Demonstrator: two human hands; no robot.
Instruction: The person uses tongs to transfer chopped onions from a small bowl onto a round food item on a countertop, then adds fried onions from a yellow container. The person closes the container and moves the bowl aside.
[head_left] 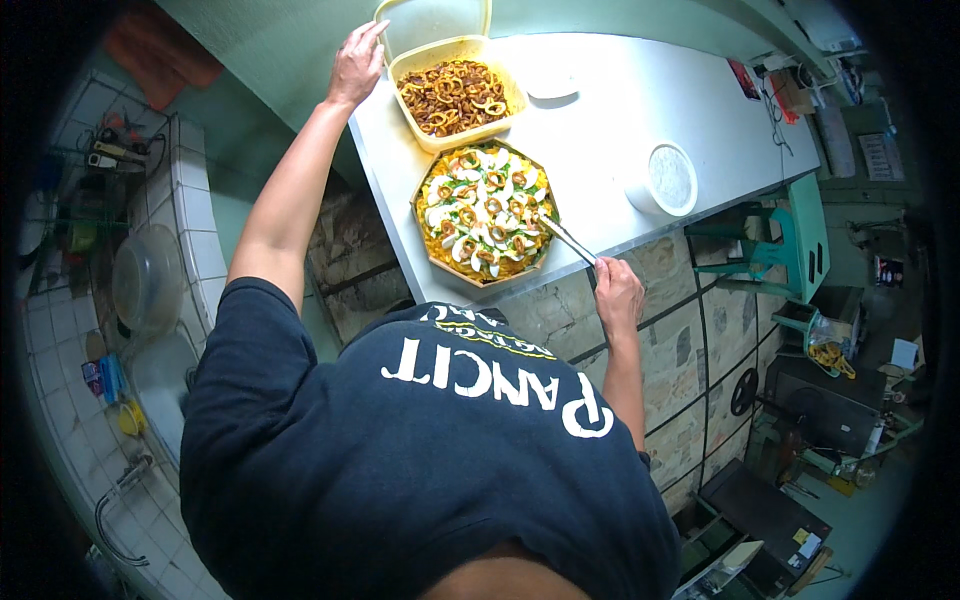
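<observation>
My right hand [619, 292] is closed around metal tongs [574, 240], whose tips touch the right side of a noodle dish. The noodles [487, 212] fill an octagonal tray [465, 281], topped with sliced egg, greens and brown rings. Behind it sits a yellowish plastic tub [463, 138] full of browned squid-like rings and pieces [455, 97]. Its translucent lid [435, 22] is tilted up at the far side. My left hand [357, 66] reaches there, fingertips closed at the lid's left edge; the thumb is partly hidden.
On the white table [600, 125] stand a round white tub [668, 180] at right and a small white dish [553, 87] farther back. A green plastic chair [775, 245] is beyond the right edge. The tiled sink counter [190, 200] lies at left.
</observation>
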